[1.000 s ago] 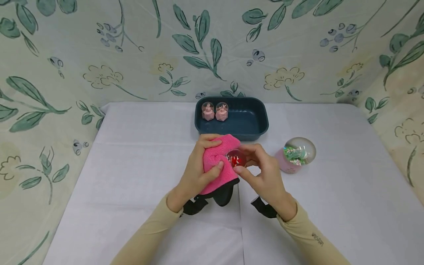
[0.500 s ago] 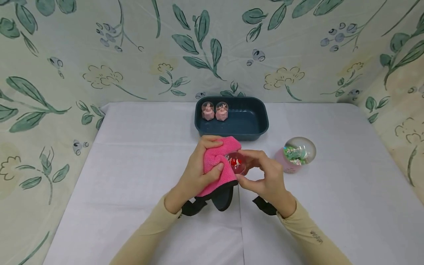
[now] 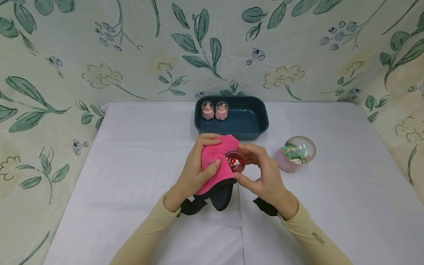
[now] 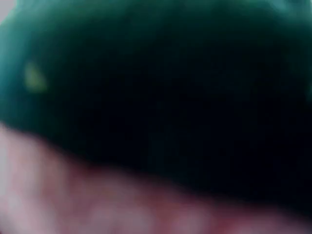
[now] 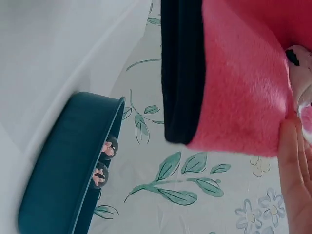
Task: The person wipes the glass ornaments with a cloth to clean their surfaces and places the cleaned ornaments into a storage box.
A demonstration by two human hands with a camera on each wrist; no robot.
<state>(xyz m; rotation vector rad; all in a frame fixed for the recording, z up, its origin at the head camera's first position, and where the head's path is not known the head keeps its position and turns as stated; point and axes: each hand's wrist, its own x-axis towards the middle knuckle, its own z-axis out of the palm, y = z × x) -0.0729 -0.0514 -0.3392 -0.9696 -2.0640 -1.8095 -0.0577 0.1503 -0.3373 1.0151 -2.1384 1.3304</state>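
Observation:
My left hand (image 3: 192, 170) grips a pink fleecy cloth (image 3: 212, 151) with a black edge, folded round the base of a small snow globe (image 3: 236, 162). The globe's clear dome, with a red and white figure inside, faces right out of the cloth. My right hand (image 3: 266, 175) holds the dome between thumb and fingers. A dark flap (image 3: 221, 198) of the cloth hangs below. In the right wrist view, the cloth (image 5: 239, 87) spreads beside my fingers (image 5: 291, 170), and part of a pale base shows at the edge. The left wrist view is dark and blurred.
Behind the hands stands a dark blue tray (image 3: 253, 136) with two small pink snow globes (image 3: 208, 111) at its left end. A larger snow globe (image 3: 294, 154) with a pink base and green contents lies tilted on the white-covered table (image 3: 331, 198) at right.
Both hands dip slightly towards me and rise again with the cloth and globe, ending a little farther left. The red figure inside the dome shows at a different angle.

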